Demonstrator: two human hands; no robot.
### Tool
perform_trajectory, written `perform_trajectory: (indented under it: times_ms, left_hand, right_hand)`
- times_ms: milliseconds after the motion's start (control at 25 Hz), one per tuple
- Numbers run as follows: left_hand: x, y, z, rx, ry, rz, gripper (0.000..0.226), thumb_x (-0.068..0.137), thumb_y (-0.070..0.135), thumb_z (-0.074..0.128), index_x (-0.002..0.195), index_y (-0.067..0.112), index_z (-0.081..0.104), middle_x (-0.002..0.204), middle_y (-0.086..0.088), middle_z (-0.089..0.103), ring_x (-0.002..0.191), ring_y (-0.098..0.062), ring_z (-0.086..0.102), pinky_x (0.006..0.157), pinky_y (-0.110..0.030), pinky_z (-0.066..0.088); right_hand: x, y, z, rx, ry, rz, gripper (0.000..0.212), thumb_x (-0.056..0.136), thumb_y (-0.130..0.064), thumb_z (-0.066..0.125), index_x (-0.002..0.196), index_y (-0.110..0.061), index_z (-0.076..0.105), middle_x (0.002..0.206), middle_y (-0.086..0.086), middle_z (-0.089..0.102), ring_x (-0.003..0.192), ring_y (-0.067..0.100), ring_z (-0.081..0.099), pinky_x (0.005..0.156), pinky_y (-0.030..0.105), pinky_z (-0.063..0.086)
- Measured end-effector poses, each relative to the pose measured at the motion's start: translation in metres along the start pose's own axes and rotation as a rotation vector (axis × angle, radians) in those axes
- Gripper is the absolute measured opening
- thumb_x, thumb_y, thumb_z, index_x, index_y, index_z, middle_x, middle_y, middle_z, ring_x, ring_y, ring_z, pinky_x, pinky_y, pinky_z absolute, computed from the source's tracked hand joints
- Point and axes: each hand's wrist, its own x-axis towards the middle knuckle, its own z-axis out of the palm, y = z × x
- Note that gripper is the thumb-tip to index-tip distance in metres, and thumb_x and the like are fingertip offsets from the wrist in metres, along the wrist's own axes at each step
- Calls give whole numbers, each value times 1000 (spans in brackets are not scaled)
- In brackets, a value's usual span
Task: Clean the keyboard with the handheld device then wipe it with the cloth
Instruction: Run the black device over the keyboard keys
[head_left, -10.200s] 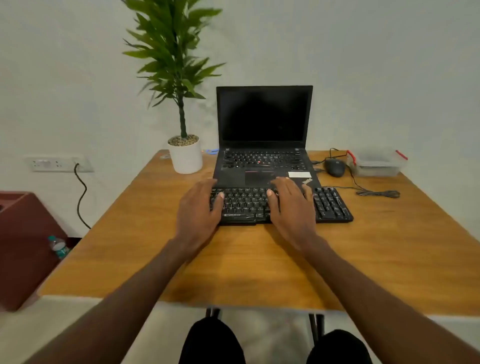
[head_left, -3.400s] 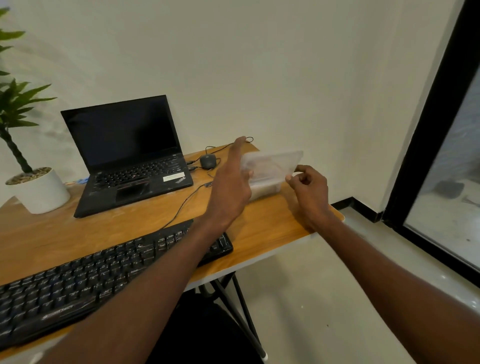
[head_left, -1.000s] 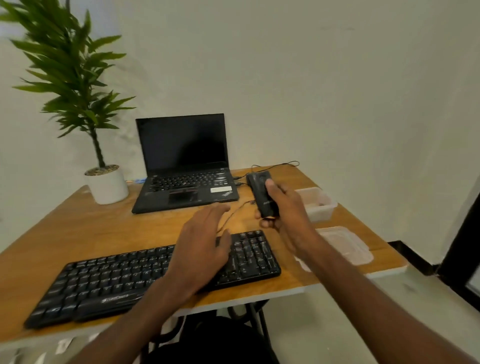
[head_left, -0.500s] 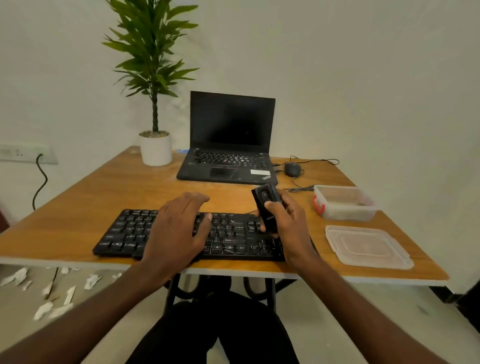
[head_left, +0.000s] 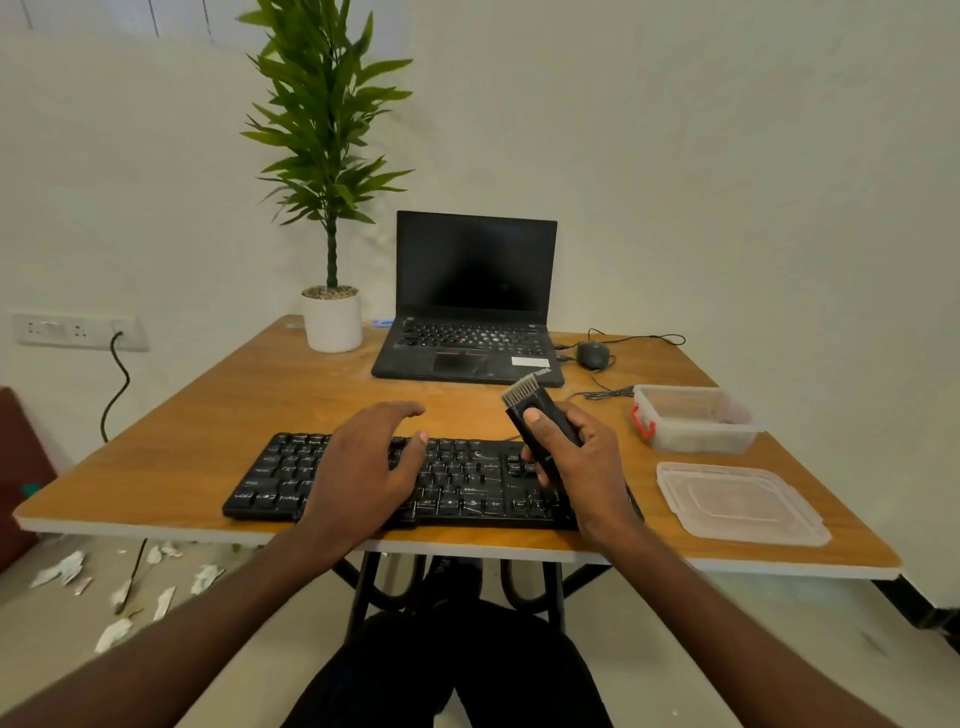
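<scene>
At the far left, a wall socket (head_left: 78, 329) carries a black cable (head_left: 115, 384) that hangs down beside the wooden bench (head_left: 218, 410), and scraps of white paper (head_left: 62, 569) lie on the floor below. A potted plant (head_left: 331, 208) stands near the bench's far edge, just left of an open laptop (head_left: 470, 301) with a dark screen. The black keyboard (head_left: 280, 475) lies along the near edge of the bench. The left hand (head_left: 366, 470) rests on its middle with fingers relaxed and slightly spread, the thumb lying on the keys. To its right, the right hand (head_left: 582, 462) hovers over the keyboard's right end and grips the handheld device (head_left: 540, 415), a black body with a comb-like head that tilts up and away toward the laptop; the thumb presses on its front. Behind it, a black mouse (head_left: 593, 354) sits beside the laptop with its cord trailing. Further right stands an open clear plastic box (head_left: 693, 423) with a red clip, and its lid (head_left: 740, 504) lies flat on the bench just in front of it.
</scene>
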Motion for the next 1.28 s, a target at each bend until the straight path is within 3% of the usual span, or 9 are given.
perform_trajectory:
  times_ms: [120, 200, 320, 480, 560, 720, 880, 1000, 1280]
  left_hand:
    - [14, -27, -28, -21, -110, -45, 52, 104, 56, 55, 148, 28, 53, 148, 6, 60, 134, -12, 53, 112, -43, 43]
    - [27, -60, -58, 5, -296, -161, 80, 91, 76, 58, 157, 35, 39, 157, 7, 51, 136, -18, 53, 112, -46, 42]
    - [24, -110, -96, -146, -538, -450, 128, 60, 97, 62, 164, 32, 25, 168, 4, 38, 143, -20, 45, 114, -42, 40]
    - [12, -140, -103, -334, -654, -466, 144, 52, 87, 80, 167, 38, 8, 174, 6, 25, 154, -27, 32, 122, -47, 35]
    - [14, -146, -111, -346, -745, -487, 164, 39, 85, 88, 167, 37, -1, 175, 9, 19, 155, -22, 27, 122, -39, 29]
    - [18, -148, -118, -241, -922, -507, 167, 44, 63, 96, 166, 37, -17, 177, 9, 8, 154, -22, 25, 124, -37, 23]
    - [15, -150, -112, -224, -886, -520, 176, 38, 64, 102, 165, 40, -18, 173, -1, 21, 154, -31, 30, 128, -50, 25]
    - [10, -149, -111, -309, -786, -466, 161, 47, 54, 105, 163, 44, -6, 165, 3, 35, 150, -27, 37, 125, -52, 32]
    - [3, -151, -109, -320, -774, -491, 173, 41, 64, 103, 164, 39, -17, 175, 6, 18, 158, -27, 27, 128, -55, 25]
  right_hand:
    - [6, 6, 0, -81, 14, 38, 31, 94, -36, 73, 123, -28, 65, 102, 8, 72, 77, 15, 68, 63, 30, 55]
    - [12, 4, 2, -220, 84, 94, 39, 90, -35, 77, 125, -31, 60, 114, -1, 69, 89, 13, 71, 71, 31, 59]
    - [29, -13, 19, -398, 126, 67, 49, 85, -35, 82, 128, -24, 62, 111, -3, 71, 80, 13, 72, 59, 20, 54]
    - [50, -32, 71, -562, -71, -31, 56, 75, -37, 90, 119, -25, 58, 109, -7, 64, 90, 10, 68, 63, 16, 53]
    - [57, -31, 102, -638, -182, -61, 49, 73, -36, 91, 112, -25, 64, 102, -12, 66, 90, 3, 64, 69, 15, 49]
    - [72, -26, 166, -424, -262, 80, 46, 72, -21, 92, 113, -18, 71, 104, -4, 73, 96, 9, 67, 78, 24, 50]
    - [80, -24, 223, -290, -293, 197, 45, 82, -11, 84, 122, -14, 66, 111, 3, 72, 104, 20, 68, 81, 34, 59]
    - [73, -18, 253, -364, -306, 67, 54, 83, -7, 81, 128, -19, 54, 117, 4, 66, 105, 23, 67, 85, 41, 62]
    - [84, -22, 246, -817, -379, -111, 65, 85, -8, 77, 140, -32, 50, 134, 7, 60, 121, 29, 59, 98, 47, 56]
